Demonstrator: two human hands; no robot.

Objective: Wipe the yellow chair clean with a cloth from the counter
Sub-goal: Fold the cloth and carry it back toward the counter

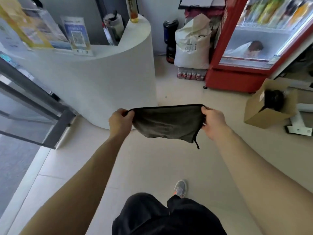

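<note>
Cloth (167, 123) is the only one of the task's two things that shows; the yellow chair appears nowhere in the head view. Nearest the camera are the person's black shorts (152, 214) and one grey shoe (180, 188) with orange trim on the pale tiled floor (152, 163). Both bare forearms reach forward. The left hand (119, 121) has its fingers curled round the cloth's upper left corner, and the right hand (214, 122) grips the upper right corner the same way. The dark grey cloth hangs spread between them in the air, with a short cord dangling from its lower right corner.

Just beyond stands the curved white counter (108, 73). With the cloth in hand and off the counter, the fetching step looks done and wiping has not begun. The next move probably calls for turning to find the chair, carrying the cloth there, and gathering it into one hand or a folded pad.

A glass door (33, 119) lies to the left. On the counter stands a leaflet holder with a blue sign (77, 36) bearing what seems a QR square; its text is too blurred to read. Farther off, a white sack (191, 46) has grey print that cannot be made out. It rests on a pack of bottles (191, 75) beside a red drinks fridge (237, 78). An open cardboard box (260, 114) sits to the right.
</note>
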